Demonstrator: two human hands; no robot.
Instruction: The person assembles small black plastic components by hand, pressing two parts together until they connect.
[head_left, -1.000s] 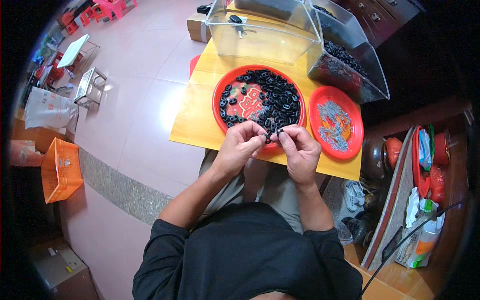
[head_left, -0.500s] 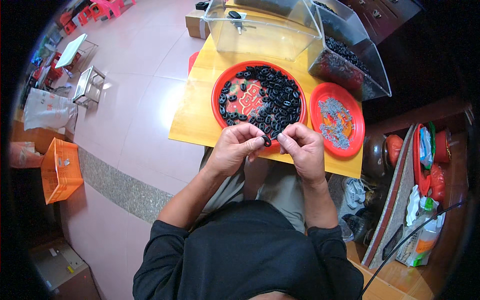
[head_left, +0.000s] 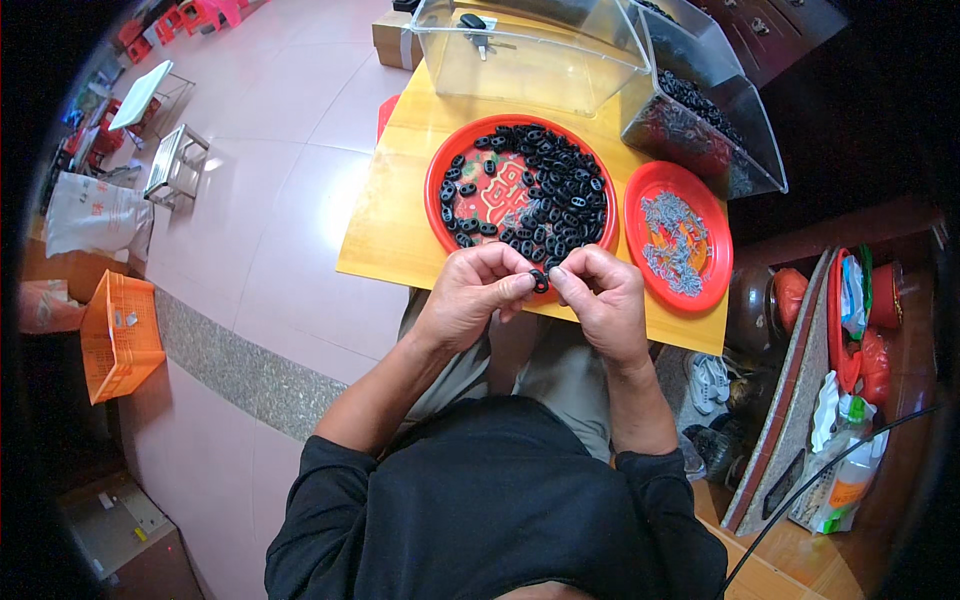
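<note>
My left hand (head_left: 465, 295) is clamping one small black link (head_left: 541, 282) between thumb and forefinger; the link, rounded and holed, is poking out past the fingertips, its long axis running roughly away from me with a slight lean to the left, as far as its size is letting me see, one end pointing toward the round red tray (head_left: 433, 190) and the other toward my lap. It is hovering about over the tray's near rim. Just right of it, my right hand (head_left: 605, 295) is bringing thumb and forefinger close at the tips, but I cannot tell whether they are meeting on something small. Beyond my grip, the tray is lying on a yellow table (head_left: 385, 225), with loose black links (head_left: 570, 180) crowding its right side. Farther beyond, a clear bin (head_left: 530, 78) is standing; to the right, an oval red plate (head_left: 722, 272) is holding small grey pieces (head_left: 685, 240). Well left of my hands, an orange crate (head_left: 122, 335) and a metal stool (head_left: 175, 165) are resting on the tiled floor (head_left: 300, 220); well right, pale shoes (head_left: 708, 382) are sitting below table level.
</note>
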